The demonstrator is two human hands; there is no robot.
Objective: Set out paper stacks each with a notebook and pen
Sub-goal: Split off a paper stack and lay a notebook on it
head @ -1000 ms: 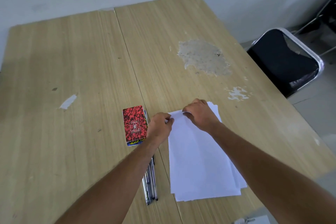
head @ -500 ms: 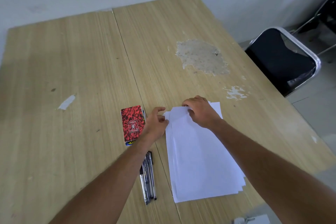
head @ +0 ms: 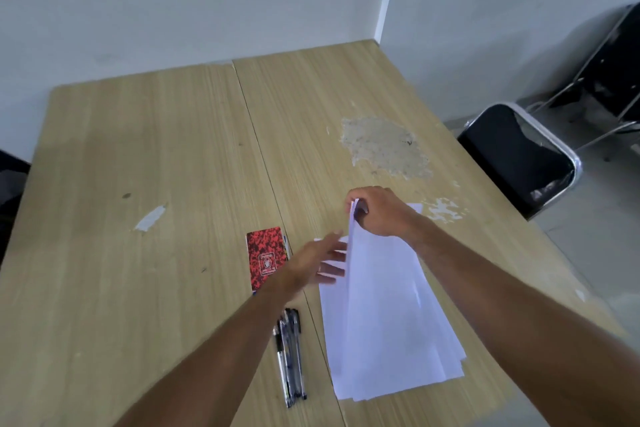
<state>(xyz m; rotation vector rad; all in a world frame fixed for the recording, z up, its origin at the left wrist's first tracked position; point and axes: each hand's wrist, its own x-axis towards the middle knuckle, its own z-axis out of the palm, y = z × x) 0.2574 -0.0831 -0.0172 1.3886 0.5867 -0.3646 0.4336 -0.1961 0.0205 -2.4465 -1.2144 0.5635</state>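
Observation:
A pile of white paper [head: 388, 333] lies on the wooden table [head: 173, 166] near its front edge. My right hand [head: 381, 211] pinches the far end of the top sheets and holds that end lifted off the pile. My left hand [head: 317, 262], blurred, has its fingers spread over the pile's left edge under the raised sheets and holds nothing. A small red-and-black notebook [head: 266, 256] lies flat just left of the paper. Several black pens [head: 290, 357] lie together in front of the notebook, partly hidden by my left forearm.
A black chair with a chrome frame [head: 519, 156] stands off the table's right side, with another chair frame [head: 609, 66] behind it. White walls close the far side. The tabletop has a worn patch [head: 384, 146] beyond the paper.
My right hand has raised the far end of the top sheets higher. My left hand let go of the paper corner and opened. The camera tilted up, showing more wall.

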